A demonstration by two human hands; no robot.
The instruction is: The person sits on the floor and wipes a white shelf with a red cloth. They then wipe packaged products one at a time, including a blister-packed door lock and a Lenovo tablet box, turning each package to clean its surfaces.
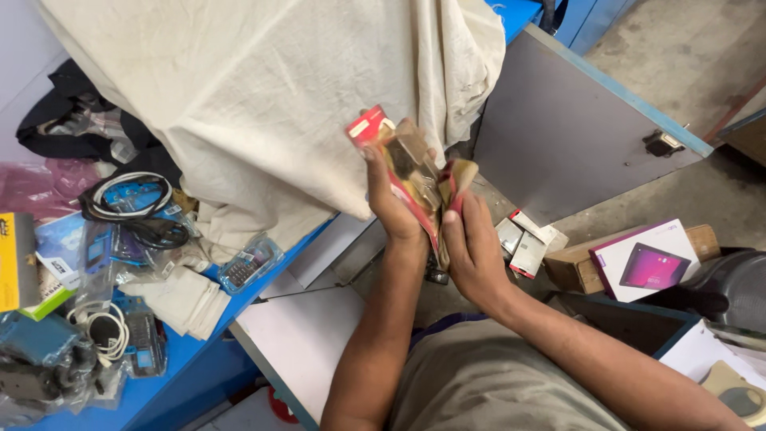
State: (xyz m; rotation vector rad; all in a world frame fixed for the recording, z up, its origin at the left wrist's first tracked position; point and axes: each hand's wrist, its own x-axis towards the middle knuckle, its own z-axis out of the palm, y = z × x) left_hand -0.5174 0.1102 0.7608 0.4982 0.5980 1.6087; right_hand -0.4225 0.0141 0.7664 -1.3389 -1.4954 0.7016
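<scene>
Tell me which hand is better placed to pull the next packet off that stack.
Probably the right hand: its fingers lie on the near face of the packet stack, while the left hand supports it from behind in a steady grip.

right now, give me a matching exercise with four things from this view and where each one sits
Things:
1. packets
2. cloth
3. tablet box
4. white cable

Places:
A. coiled on the blue counter at the left
B. on a cardboard box at the right
C. draped over the counter at the top
D. held between left hand and right hand

Pairs: 1-D, 2-C, 3-B, 4-A
</scene>
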